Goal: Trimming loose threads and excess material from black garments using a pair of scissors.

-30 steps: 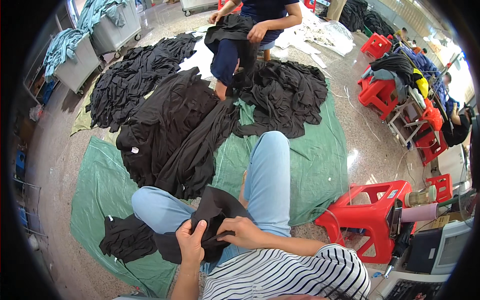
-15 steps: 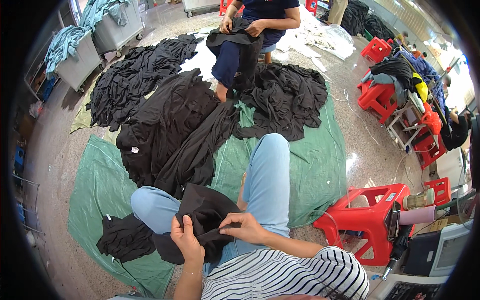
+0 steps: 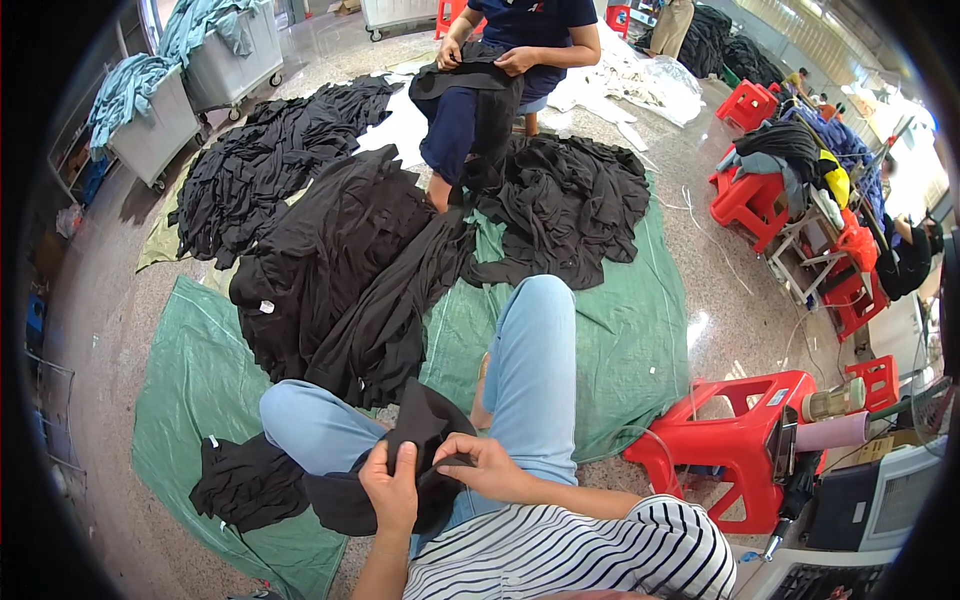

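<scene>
A piece of black cloth (image 3: 345, 503) lies across my lap, its upper part raised between my two hands. My left hand (image 3: 392, 485) grips it with the thumb on top. Close to its right, my right hand (image 3: 487, 467) pinches the cloth edge between thumb and fingers. Just beyond my knees sits a large heap of black garments (image 3: 330, 250) with a small white tag on it. A smaller black cloth pile (image 3: 250, 480) rests on the green sheet (image 3: 610, 330) left of my knee.
Opposite me a seated person (image 3: 520, 40) handles black cloth, with more black heaps (image 3: 565, 205) alongside. At my right stands a red stool (image 3: 735, 440) bearing a jar (image 3: 833, 400) and a pink cylinder (image 3: 832, 432). Grey wheeled bins (image 3: 155, 130) stand far left. A cable (image 3: 715, 240) trails on the floor.
My left hand has moved right, nearer my right hand. The raised part of the cloth is now narrower and has shifted right. The seated person's hands have moved slightly.
</scene>
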The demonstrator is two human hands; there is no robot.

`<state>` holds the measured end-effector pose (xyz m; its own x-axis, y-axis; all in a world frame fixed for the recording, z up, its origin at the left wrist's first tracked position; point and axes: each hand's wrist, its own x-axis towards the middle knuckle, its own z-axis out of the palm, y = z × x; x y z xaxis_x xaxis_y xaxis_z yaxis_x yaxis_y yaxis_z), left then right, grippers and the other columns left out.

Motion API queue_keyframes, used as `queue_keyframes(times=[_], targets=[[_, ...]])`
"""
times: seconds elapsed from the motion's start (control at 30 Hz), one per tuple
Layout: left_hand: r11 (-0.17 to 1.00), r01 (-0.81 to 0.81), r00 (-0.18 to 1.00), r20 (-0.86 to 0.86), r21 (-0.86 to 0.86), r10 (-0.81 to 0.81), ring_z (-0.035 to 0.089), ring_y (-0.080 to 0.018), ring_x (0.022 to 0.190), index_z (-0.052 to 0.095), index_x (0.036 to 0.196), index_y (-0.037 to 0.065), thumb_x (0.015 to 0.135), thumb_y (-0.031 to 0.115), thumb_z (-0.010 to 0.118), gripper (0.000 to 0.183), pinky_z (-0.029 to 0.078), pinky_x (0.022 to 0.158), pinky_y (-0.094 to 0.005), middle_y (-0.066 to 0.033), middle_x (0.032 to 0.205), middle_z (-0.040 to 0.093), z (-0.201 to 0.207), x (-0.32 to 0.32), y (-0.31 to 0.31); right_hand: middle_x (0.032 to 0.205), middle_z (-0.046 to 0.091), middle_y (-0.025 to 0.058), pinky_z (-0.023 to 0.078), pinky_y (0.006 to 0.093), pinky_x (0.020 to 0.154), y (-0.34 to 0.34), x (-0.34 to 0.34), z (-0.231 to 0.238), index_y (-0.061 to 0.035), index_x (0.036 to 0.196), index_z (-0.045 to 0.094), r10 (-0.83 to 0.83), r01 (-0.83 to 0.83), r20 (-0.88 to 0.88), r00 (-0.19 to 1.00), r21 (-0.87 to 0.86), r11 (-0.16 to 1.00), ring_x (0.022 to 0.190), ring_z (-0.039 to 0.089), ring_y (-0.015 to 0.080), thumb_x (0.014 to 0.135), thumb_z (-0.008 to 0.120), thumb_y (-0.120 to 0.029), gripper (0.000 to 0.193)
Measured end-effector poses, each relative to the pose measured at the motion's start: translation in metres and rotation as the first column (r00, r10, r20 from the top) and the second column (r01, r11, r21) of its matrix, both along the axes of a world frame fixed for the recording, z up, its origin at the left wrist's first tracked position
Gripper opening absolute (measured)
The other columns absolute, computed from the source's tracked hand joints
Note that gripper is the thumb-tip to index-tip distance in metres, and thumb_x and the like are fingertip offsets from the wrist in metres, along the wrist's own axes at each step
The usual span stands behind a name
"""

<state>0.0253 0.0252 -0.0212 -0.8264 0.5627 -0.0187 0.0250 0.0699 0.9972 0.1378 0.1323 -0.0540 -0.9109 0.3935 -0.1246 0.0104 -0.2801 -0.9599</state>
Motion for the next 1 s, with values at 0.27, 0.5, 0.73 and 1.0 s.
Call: queue_keyframes(times=[0.27,0.5,0.73,1.0], targets=[[0.985,0.167,0.947,0.27,0.051,-0.174,0.039,-0.0021,0.062,0.055,0.073,0.0,0.087,0.005,0.065,0.018,0.034,0.053,-0.0215,0.0074,0.067,0.049,0.008,-0.002,-0.009,0.091,0.055,0.0092,0.045,0.0299,0.071,-0.009,-0.002,0.026,-0.0009,0.095,0.055,-0.128,0.164,-0.103,0.986,0.531,0.832,0.082,0.057,0.0229,0.077,0.066,0.009,0.023],[0.987,0.097,0.851,0.504,0.129,-0.15,0.046,-0.0026,0.065,0.064,0.082,-0.001,0.089,0.006,0.065,0.01,0.038,0.058,-0.0187,0.0052,0.076,0.059,0.007,-0.004,-0.015,0.087,0.054,0.0113,0.046,0.0356,0.069,-0.002,-0.004,0.027,-0.0015,0.095,0.056,-0.074,0.244,-0.259,0.963,0.724,0.645,0.081,0.057,0.0304,0.069,0.069,0.01,0.031],[0.983,0.138,0.99,-0.006,-0.124,-0.14,0.044,-0.004,0.063,0.06,0.077,-0.003,0.089,0.009,0.065,0.017,0.038,0.056,-0.0231,0.0035,0.066,0.055,0.001,-0.007,-0.018,0.089,0.051,0.001,0.042,0.0268,0.072,-0.011,-0.004,0.025,-0.0007,0.096,0.055,0.089,-0.084,-0.097,0.991,0.063,0.995,0.084,0.052,0.0104,0.086,0.063,-0.001,0.013],[0.994,0.105,0.954,0.284,-0.032,-0.092,0.046,-0.0052,0.066,0.061,0.08,-0.004,0.085,0.003,0.064,0.009,0.039,0.059,-0.0232,0.0027,0.072,0.057,0.002,-0.006,-0.013,0.093,0.049,0.0068,0.042,0.0333,0.072,-0.005,-0.005,0.031,-0.0027,0.101,0.048,0.119,-0.081,-0.078,0.99,0.377,0.922,0.083,0.053,0.0213,0.089,0.058,-0.005,0.016]])
